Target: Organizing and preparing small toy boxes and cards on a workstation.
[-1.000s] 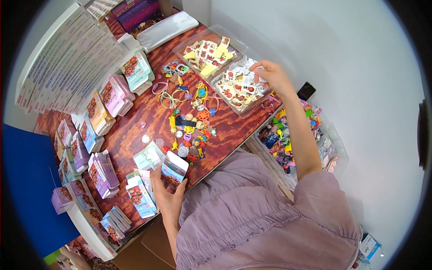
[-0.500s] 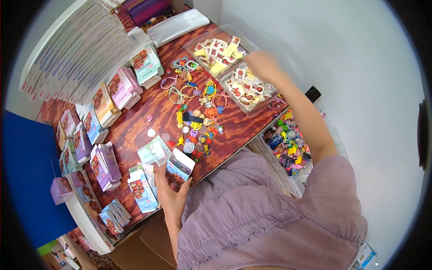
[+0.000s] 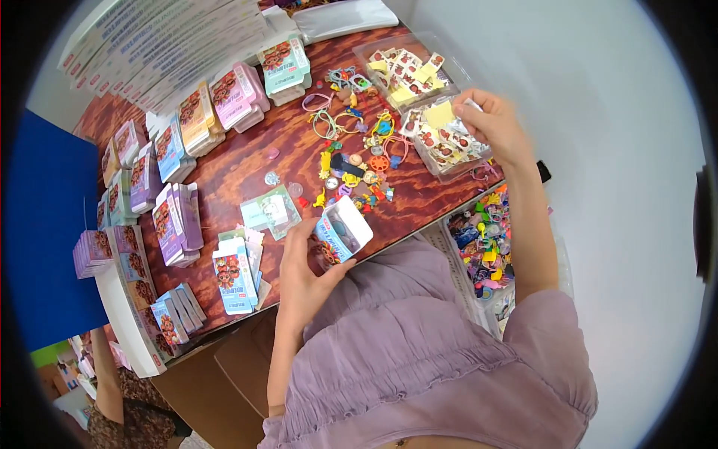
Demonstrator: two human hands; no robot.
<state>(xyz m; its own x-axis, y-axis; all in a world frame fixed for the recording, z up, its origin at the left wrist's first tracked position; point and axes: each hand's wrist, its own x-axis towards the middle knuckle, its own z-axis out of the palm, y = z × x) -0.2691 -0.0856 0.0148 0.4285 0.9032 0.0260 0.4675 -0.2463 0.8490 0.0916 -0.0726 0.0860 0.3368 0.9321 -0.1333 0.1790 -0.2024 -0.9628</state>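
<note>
R hand [image 3: 495, 129] blurred, pinched white bit [image 3: 470, 105] unclear; L hand [image 3: 305, 288] partly hides blue box [image 3: 339, 238]; co-worker [image 3: 133, 420] cut off btm L.

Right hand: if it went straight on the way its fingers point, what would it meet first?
Most likely the yellow card, just left of the right hand in the picture. Depth is unclear, so I can't tell whether they already touch.

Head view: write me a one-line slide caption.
Left hand holding an open blue box, right hand at a clear plastic tray of small printed slips.
</note>
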